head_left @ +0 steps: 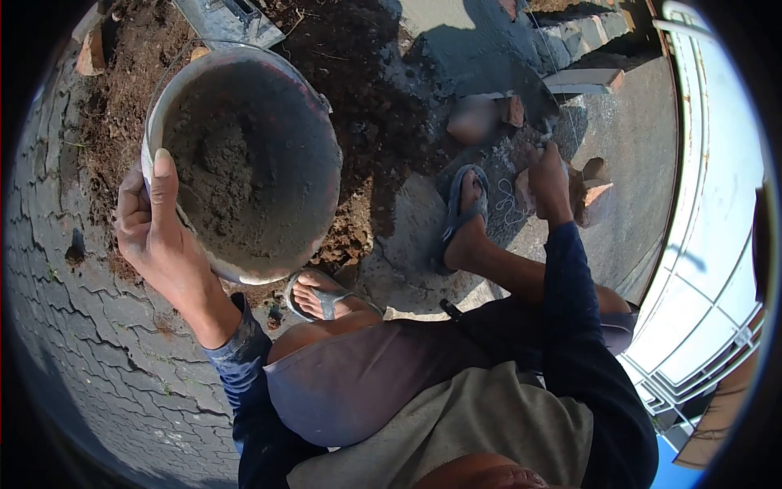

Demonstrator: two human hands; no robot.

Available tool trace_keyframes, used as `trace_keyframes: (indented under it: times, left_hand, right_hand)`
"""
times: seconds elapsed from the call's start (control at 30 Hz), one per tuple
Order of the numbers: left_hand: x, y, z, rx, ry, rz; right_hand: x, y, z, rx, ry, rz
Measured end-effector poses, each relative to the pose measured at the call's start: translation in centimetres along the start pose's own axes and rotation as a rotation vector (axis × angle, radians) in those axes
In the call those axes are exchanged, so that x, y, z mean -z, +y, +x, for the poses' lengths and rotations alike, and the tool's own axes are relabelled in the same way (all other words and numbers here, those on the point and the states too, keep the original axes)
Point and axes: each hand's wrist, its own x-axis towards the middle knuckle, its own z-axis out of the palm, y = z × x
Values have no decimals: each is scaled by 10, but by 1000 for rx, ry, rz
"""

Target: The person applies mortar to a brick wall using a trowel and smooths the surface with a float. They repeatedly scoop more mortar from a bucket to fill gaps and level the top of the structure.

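Grey steel: round metal pan (303, 159), tilted, at 10 o'clock in the view, over loose soil (122, 90) and block paving (81, 326).

Contents: damp grey mortar mix (216, 175), banked against the pan's 8 o'clock wall. The rest of the interior is only smeared.

Hold: left hand (147, 224) is clamped on the rim at 8 o'clock, thumb inside and fingers behind. Nothing else supports the pan.

Second item: right hand (547, 179), at 2 o'clock in the view, is closed around the handle of what looks like a trowel (509, 85). Its blade lies in shadow near brick pieces (595, 196).

Hazards, as judged:
- A one-handed rim grip on a loaded, tilted pan could slip or twist.
- The mix might then spill onto the sandalled foot (326, 297) at the pan's 5 o'clock.
- Wet mortar on bare toes would irritate the skin.
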Motion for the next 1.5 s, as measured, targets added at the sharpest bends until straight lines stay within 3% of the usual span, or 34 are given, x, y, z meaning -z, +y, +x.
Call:
trace_keyframes:
  times: [0.13,0.2,0.33,0.4,0.53,0.63,0.7,0.77,0.83,0.87,0.93,1.03,1.1,1.17,1.2,1.27,1.33,1.47,1.5]
  left_hand:
    - [1,-1,1,10,5,-65]
    - [2,1,1,7,10,-61]
    - [9,-1,4,16,10,-37]
    - [13,-7,7,34,18,-59]
    - [27,-12,15,73,32,-82]
    - [55,-27,30,104,36,3]
    - [76,-36,41,131,21,26]
    - [94,-47,52,87,-2,279]
    - [103,-45,57,105,-51,416]
    - [110,-45,60,141,-86,557]
    - [115,-39,66,153,-151,540]
    - [103,-2,59,175,-165,831]
    - [93,23,56,-19,-84,845]
    - [81,44,53,-231,-87,740]
    - [69,61,46,-243,-85,752]
    - [26,104,24,-319,-284,668]
    - [-17,133,1,-341,-460,574]
    - [-104,162,-36,-600,-700,632]
    - [-126,169,-46,-665,-739,616]
  right_hand:
    - [18,3,-5,-55,-77,92]
    - [34,-7,-15,-195,-184,231]
    - [42,9,-26,-144,-177,294]
    - [52,3,-41,-232,-204,335]
    - [61,12,-58,-223,-201,239]
    - [107,-9,-70,-182,-284,38]
    - [129,11,-64,4,-250,-97]
    - [156,12,-55,61,-232,-130]
    - [169,14,-39,372,-315,-256]
    - [166,16,-27,366,-311,-240]
    - [157,13,-10,448,-536,-67]
    - [121,3,-3,639,-490,-77]
    - [92,-3,-1,798,-450,-82]
    - [52,-5,4,982,-218,-129]
    - [32,-5,6,982,-216,-111]
    - [-3,-7,19,1125,-29,-145]
    - [-35,-9,32,1186,8,-101]
    - [-83,-13,43,1298,52,19]
    - [-100,-12,48,1334,182,194]
